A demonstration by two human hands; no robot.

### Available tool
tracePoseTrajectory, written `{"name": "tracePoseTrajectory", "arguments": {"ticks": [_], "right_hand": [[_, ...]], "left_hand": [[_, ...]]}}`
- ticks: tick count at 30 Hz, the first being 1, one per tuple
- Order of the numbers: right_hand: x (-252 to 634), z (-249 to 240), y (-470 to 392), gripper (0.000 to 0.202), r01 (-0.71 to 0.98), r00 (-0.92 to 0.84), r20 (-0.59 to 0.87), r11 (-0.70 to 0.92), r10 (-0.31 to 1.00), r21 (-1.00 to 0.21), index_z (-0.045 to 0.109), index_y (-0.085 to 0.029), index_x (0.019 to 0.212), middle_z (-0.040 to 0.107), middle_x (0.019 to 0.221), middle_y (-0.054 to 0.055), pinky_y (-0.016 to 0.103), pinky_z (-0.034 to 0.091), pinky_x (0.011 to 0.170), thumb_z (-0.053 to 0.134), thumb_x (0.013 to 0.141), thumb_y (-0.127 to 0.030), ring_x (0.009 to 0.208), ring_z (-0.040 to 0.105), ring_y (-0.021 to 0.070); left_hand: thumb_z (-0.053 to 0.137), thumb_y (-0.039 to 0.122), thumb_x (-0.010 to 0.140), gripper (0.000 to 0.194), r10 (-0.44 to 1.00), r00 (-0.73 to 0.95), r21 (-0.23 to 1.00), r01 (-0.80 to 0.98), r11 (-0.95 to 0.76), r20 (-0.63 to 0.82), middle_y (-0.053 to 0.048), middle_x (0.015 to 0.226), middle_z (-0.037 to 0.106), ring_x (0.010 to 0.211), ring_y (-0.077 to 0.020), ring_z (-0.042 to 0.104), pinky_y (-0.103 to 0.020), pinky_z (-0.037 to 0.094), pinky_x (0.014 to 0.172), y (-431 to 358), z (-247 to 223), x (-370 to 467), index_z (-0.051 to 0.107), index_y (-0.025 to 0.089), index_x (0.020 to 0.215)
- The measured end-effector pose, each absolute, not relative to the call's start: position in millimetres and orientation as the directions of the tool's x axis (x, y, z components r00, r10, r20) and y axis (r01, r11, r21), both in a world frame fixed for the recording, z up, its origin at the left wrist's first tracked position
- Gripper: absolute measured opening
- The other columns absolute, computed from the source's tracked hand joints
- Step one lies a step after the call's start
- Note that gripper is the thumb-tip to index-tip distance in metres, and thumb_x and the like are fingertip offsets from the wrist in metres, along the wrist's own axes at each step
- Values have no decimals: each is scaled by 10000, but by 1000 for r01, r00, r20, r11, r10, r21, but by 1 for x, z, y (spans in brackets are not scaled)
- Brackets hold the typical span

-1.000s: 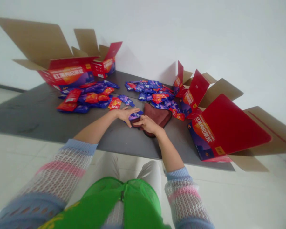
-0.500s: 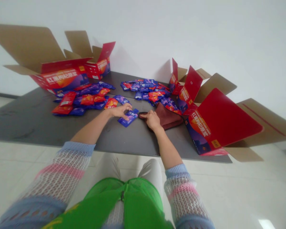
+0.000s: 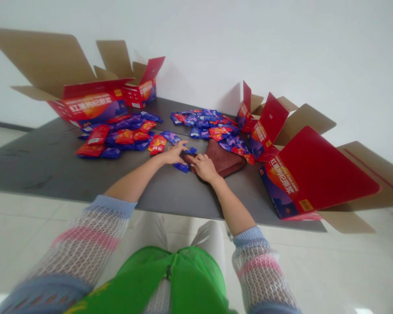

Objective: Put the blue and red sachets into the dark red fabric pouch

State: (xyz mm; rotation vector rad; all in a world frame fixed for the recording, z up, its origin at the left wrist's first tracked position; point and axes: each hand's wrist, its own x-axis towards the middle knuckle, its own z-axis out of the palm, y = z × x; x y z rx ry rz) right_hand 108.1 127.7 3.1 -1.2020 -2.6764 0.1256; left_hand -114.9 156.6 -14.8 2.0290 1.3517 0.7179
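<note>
A blue sachet (image 3: 181, 167) lies flat on the grey table, partly covered by the narrow end of a brown cloth piece with dark edging (image 3: 224, 159). My left hand (image 3: 175, 154) is closed on the left tip of the brown piece, over the sachet. My right hand (image 3: 205, 167) grips the same piece just to the right, fingers on its narrow end. A red sachet (image 3: 157, 144) and another blue one (image 3: 171, 138) lie beyond my left hand.
Piles of red and blue sachets lie at the left (image 3: 124, 136) and back middle (image 3: 205, 118). Open red cartons stand at the left (image 3: 94, 107), back left (image 3: 144, 92) and right (image 3: 281, 185). The table's front edge (image 3: 183, 213) is near my legs.
The narrow end of the brown piece has moved left over the blue sachet. My left hand has shifted from the sachet onto that end, and my right hand has moved slightly left.
</note>
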Motion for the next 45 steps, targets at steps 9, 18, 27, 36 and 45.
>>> {"name": "tracePoseTrajectory", "arguments": {"ticks": [9,18,27,36,45], "right_hand": [[118,-1,151,388,490,-790,205,795,578,-357,630,-275,1344,689,1193,83,339,390,986,573,961,-312,1104,582,202],[116,6,118,376,469,-822,186,825,538,-317,710,-306,1234,658,944,54,284,376,855,543,952,-491,922,541,180],[106,4,120,381,574,-736,210,757,644,-312,670,-344,1290,645,943,34,271,376,867,552,955,-480,927,547,173],[101,8,121,379,747,-589,224,629,777,-216,653,-385,1311,651,935,58,305,389,782,533,963,-476,893,544,222],[62,10,90,382,618,-761,204,784,616,-65,626,-356,1344,626,1072,91,331,404,831,463,1000,-321,1007,520,242]], "left_hand": [[708,227,678,830,891,451,661,655,-367,48,-116,1448,546,1395,-334,417,-511,170,1176,154,-6,-112,395,209,1446],[531,52,610,630,825,559,880,351,-320,77,-89,1353,608,1318,-222,515,-362,344,1120,180,-19,-127,562,196,1222],[756,239,684,386,827,560,948,236,-215,49,-75,1014,698,1080,-232,642,-389,482,956,181,-22,-137,618,170,1038],[641,70,523,370,902,412,962,274,14,-130,-75,892,717,945,-232,657,-377,475,927,176,-11,-126,681,152,881],[636,85,451,239,939,260,922,368,119,-226,-50,671,672,746,-260,637,-369,492,740,175,12,-109,704,182,659]]}}
